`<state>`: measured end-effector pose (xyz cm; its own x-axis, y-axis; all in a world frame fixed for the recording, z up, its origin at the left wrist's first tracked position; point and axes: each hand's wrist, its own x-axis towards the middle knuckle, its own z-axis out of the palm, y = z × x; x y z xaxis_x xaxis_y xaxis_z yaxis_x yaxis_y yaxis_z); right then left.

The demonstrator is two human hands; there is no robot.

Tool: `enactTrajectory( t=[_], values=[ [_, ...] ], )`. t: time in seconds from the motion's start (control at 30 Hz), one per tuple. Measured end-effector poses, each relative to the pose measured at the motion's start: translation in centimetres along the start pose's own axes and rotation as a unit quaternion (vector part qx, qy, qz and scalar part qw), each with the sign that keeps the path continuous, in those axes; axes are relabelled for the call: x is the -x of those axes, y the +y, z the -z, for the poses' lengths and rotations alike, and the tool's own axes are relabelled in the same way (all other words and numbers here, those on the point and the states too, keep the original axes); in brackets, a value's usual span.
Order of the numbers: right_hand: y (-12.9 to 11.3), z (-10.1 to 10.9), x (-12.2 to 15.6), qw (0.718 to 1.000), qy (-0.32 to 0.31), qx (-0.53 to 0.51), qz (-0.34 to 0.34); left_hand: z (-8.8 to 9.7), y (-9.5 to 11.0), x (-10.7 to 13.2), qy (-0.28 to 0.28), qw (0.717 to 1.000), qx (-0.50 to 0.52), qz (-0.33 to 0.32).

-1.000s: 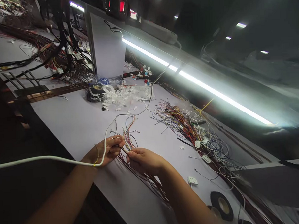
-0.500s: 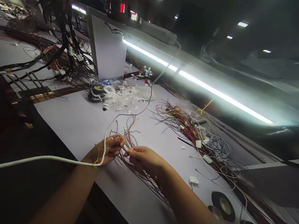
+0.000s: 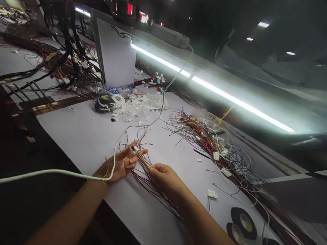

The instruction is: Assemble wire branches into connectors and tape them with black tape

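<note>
My left hand [image 3: 121,164] is turned partly palm up, its fingers apart. A small white and dark connector [image 3: 134,148] lies against those fingers, with thin wires [image 3: 142,160] running from it to my right hand [image 3: 164,178]. Thumb and forefinger of the right hand are closed on these wires. Under and beyond both hands, a loose bundle of dark red and brown wires [image 3: 144,183] lies on the white table [image 3: 80,140]. A white cable [image 3: 60,172] passes in front of my left wrist, with a yellow tie [image 3: 103,179] around it.
Right of my hands lies a big wire bundle [image 3: 207,142] with white connectors. Black tape rolls [image 3: 244,223] sit at the near right, close to a white connector block [image 3: 211,194]. Plastic bags [image 3: 141,103] are piled at the back, below a bright tube light [image 3: 241,104].
My left fingers have gone from a pinch to spread apart, and the small connector now shows against them. My right hand has shifted slightly right and down, still pinching the wires.
</note>
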<state>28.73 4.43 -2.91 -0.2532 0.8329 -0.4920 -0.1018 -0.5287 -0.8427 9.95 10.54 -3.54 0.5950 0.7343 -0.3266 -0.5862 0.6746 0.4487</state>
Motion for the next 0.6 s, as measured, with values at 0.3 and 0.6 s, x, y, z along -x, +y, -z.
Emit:
enactTrajectory(
  t=[0.3, 0.6],
  values=[
    [0.4, 0.5, -0.2, 1.000, -0.002, -0.021, 0.022, -1.4, -3.5, -0.7, 0.085, 0.981, -0.176, -0.015],
    [-0.1, 0.1, 1.4, 0.967, 0.089, 0.196, 0.133, -0.3, -2.8, -1.6, 0.119, 0.970, -0.208, -0.050]
  ],
)
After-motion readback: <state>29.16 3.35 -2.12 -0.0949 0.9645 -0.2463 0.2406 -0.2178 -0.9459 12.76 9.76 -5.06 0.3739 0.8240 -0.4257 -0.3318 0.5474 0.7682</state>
